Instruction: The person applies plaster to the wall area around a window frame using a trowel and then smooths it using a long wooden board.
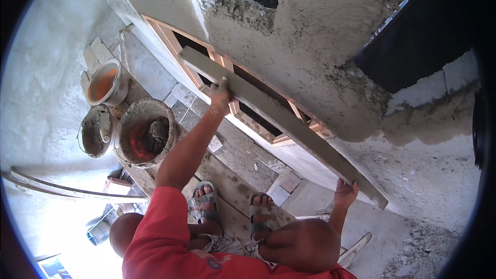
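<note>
My left hand (219, 95) grips a long grey, mortar-coated straightedge board (292, 126) toward its upper-left end, with my forearm reaching up from below. My right hand (345, 192) holds the same board toward its lower-right end. The board runs diagonally in front of a wooden window frame (169, 37) set in the wall, overlapping its openings. Above and right of it is rough grey plaster (310, 20), with dark openings beside it.
At left, a pale bucket with orange liquid (103, 85), a small mortar-crusted pail (93, 129) and a larger bucket of mortar (160, 134) stand on planks (204, 160) under my sandalled feet. Long boards (62, 189) lie farther left, beside a pale wall (46, 72).
</note>
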A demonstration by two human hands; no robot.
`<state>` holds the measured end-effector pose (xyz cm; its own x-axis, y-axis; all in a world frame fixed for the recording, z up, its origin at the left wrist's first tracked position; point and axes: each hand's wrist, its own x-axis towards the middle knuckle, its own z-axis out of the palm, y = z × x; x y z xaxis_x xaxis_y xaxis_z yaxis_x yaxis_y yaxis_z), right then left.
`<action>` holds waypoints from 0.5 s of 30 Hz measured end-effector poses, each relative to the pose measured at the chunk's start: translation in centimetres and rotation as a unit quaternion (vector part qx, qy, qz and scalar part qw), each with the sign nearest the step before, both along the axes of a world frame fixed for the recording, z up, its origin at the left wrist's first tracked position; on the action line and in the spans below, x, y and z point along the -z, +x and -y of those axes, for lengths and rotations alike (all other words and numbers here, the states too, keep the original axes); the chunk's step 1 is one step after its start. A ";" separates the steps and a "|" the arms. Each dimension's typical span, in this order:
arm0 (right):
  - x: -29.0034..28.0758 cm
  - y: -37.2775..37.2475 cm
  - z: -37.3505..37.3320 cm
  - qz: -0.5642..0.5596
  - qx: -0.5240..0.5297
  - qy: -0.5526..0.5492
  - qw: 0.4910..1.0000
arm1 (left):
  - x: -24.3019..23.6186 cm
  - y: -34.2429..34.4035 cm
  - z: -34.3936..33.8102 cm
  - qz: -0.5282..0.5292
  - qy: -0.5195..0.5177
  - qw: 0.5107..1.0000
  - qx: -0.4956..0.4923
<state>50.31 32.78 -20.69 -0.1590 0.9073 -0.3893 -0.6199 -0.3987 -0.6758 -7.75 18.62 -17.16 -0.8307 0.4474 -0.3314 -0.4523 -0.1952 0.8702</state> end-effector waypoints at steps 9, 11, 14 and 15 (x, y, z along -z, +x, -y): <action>2.6 3.8 -4.8 -0.024 0.018 0.015 0.999 | 3.1 4.5 -5.4 0.032 0.025 0.999 0.011; 2.9 4.2 -5.9 -0.065 -0.004 0.025 0.998 | 2.7 4.1 -7.0 0.051 0.047 0.998 -0.013; 2.6 3.3 -5.8 -0.034 0.007 0.038 0.999 | 2.6 3.6 -7.5 0.040 0.007 0.999 -0.024; 1.9 2.7 -5.6 -0.036 0.013 0.040 0.998 | 2.4 3.6 -7.6 0.004 0.060 0.998 -0.028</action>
<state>53.00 38.41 -22.58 -0.1598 0.9390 -0.3045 -0.6773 -0.3287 -0.6582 -4.11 26.26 -19.51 -0.8533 0.4368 -0.2846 -0.4439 -0.3223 0.8361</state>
